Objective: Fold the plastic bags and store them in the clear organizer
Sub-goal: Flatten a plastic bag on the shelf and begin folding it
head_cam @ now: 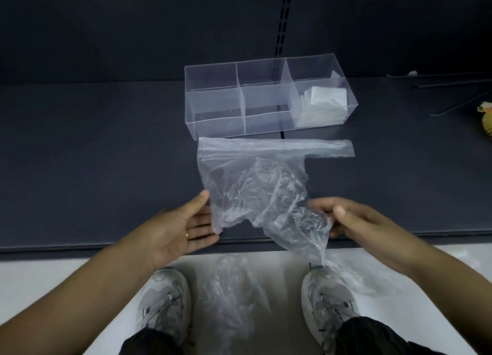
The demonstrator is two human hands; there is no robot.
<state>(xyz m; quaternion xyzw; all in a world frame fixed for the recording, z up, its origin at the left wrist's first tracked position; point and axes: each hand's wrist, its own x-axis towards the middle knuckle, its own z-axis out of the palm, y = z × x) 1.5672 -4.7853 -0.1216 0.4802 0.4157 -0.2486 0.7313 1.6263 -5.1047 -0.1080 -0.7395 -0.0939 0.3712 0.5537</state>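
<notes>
Some folded bags (322, 99) already sit in the right-hand end of the clear organizer (213, 109), and more loose bags (234, 288) wait on the floor. The plastic bag (255, 179) in hand lies crumpled and not yet folded on the dark surface, just before the organizer. The left hand (186, 227) lies palm up, fingers straight at the bag's near corner. The right hand (354, 216) pinches its near edge.

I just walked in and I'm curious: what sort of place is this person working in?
Probably a shop or stockroom: the work surface is a dark shelf backed by a slotted upright rail, as store shelving has, above a pale floor where more plastic bags lie.
</notes>
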